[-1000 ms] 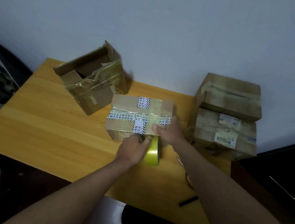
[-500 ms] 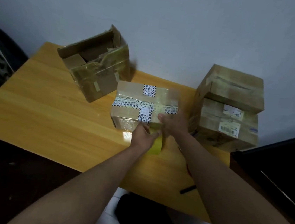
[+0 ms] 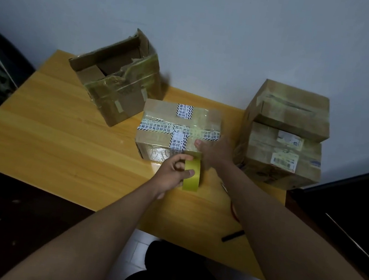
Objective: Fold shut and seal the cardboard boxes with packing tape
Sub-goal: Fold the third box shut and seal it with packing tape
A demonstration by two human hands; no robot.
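A closed cardboard box crossed with printed white tape sits mid-table. My left hand grips a yellow packing tape roll held upright just in front of the box's near face. A strip of tape runs from the roll up onto the box top. My right hand lies flat on the box's near right corner, pressing that tape down with the thumb pointing left.
An open, torn box stands at the back left of the yellow wooden table. Two closed boxes are stacked at the right. A black marker lies near the front edge, with a red-handled tool beside my right forearm.
My left hand has drawn the tape roll a little down and away from the box's front face. The right hand stays pressed on the box top.
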